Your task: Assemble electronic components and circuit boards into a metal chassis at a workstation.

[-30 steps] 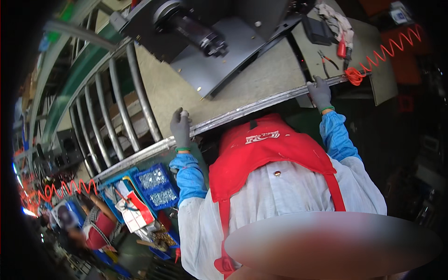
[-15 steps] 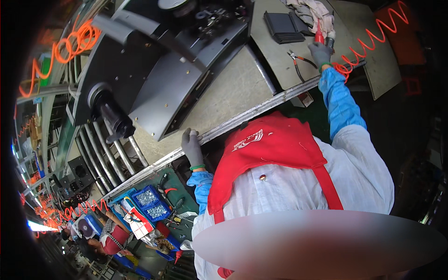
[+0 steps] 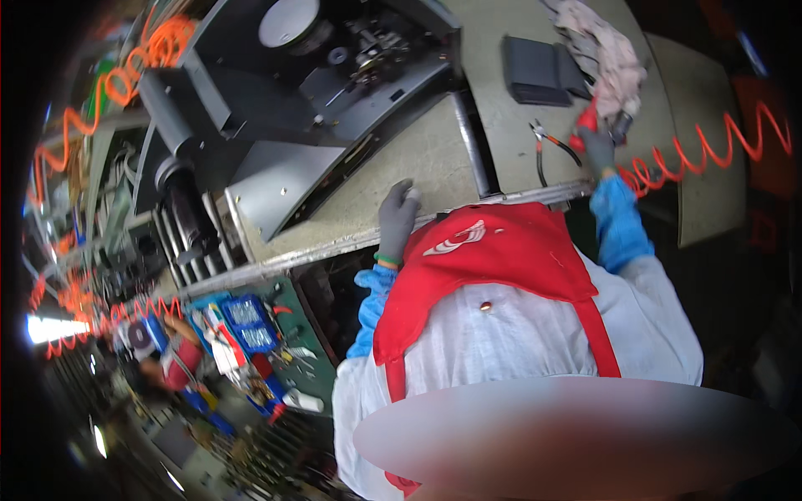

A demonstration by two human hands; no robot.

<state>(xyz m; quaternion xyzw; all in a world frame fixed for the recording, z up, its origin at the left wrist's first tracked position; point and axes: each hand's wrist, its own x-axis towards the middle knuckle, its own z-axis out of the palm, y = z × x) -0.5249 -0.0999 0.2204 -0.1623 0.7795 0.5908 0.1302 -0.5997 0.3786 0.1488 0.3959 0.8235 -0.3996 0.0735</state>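
Note:
My right hand (image 3: 598, 152), in a grey glove, is closed round a red squeeze bottle (image 3: 587, 118) over the far right of the bench. A dark cylindrical object (image 3: 622, 127) lies close beside it, against a crumpled pale cloth (image 3: 614, 63). Left of that hand, pliers with red and black handles (image 3: 551, 144) lie spread apart. My left hand (image 3: 396, 220), also gloved, is over the bench's near edge with its fingers loosely extended. A pale spot shows at its fingertips, too blurred to identify. Ahead and left stands a large dark grey metal housing (image 3: 284, 175) with mechanical parts inside.
A dark grey folded panel (image 3: 535, 73) lies behind the pliers. An orange coiled hose (image 3: 710, 163) hangs at the right. Left of my body, a green-topped table (image 3: 309, 367) carries blue bins (image 3: 251, 321) of small parts and tools. Another person (image 3: 180, 359) is farther left.
My left hand has moved right along the bench edge. My right hand has drawn slightly nearer, and the red bottle has tilted. The whole view has shifted.

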